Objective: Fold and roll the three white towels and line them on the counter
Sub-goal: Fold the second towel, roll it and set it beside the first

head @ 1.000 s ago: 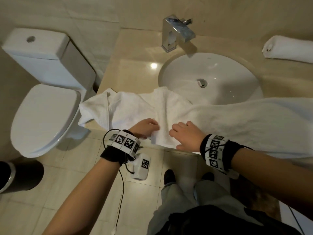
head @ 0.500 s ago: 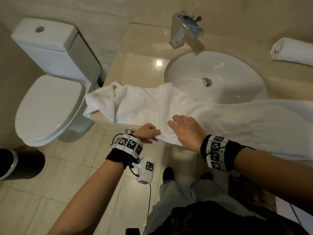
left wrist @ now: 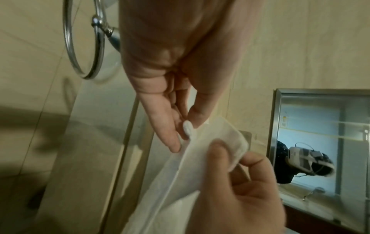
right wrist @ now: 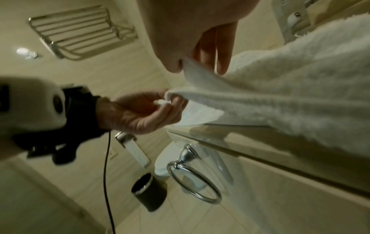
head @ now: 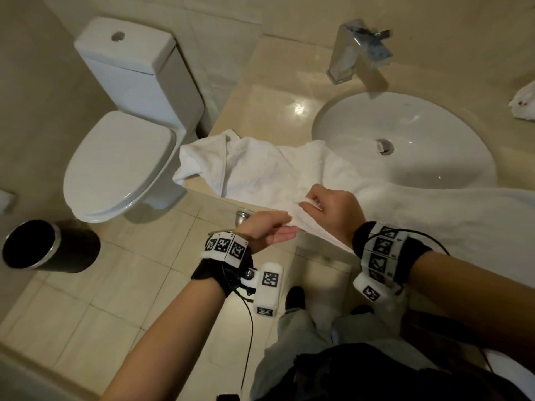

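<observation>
Two hands work one hem: the left hand and the right hand both pinch the near edge of the crumpled white terry towel, lifting it just off the front lip of the glossy beige stone counter. In the left wrist view the left thumb and fingertips close on the stitched hem, with the right hand's curled fingers clamping the same edge just beside them. The towel lies spread along the counter's front, its far side overlapping the rim of the oval white basin and its left end bunched near the counter's corner, above the white toilet. A rolled white towel sits at the far right of the counter, partly cut off by the frame.

The step in hand looks like finding and straightening the long edge before the fold. Doing it well probably means sliding the hands apart along the hem to pull it taut, freeing the bunched left end first, and keeping the cloth out of the basin. The pinch should likely stay on the hem itself, since loose terry sags and skews the fold.
</observation>
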{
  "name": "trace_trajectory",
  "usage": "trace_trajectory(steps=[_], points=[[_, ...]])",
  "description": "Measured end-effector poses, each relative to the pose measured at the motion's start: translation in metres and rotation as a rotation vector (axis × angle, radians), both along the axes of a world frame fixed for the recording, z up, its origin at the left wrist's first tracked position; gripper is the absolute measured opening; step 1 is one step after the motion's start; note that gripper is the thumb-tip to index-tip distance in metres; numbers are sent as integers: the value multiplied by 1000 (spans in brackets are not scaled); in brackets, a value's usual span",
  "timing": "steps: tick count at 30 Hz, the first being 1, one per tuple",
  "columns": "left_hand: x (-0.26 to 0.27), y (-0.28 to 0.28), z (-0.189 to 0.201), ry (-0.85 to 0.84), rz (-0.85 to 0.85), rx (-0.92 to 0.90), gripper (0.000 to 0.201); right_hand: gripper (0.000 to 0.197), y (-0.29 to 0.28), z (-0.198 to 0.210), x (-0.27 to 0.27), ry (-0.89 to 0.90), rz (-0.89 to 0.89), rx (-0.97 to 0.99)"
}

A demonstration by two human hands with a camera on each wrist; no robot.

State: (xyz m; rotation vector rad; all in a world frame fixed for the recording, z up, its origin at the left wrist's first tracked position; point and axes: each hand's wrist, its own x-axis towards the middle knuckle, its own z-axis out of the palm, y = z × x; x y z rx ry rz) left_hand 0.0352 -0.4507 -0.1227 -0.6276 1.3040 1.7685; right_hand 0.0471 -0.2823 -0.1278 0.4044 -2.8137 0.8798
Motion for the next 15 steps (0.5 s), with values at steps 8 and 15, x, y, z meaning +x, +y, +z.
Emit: trace_trajectory(steps=[8,15], points=[[-1,3,9,-102,94,84,15,33,5,-6,-5,178,278,371],[0,1,7,-121,183,50,14,21,-6,7,-9,219,252,746]])
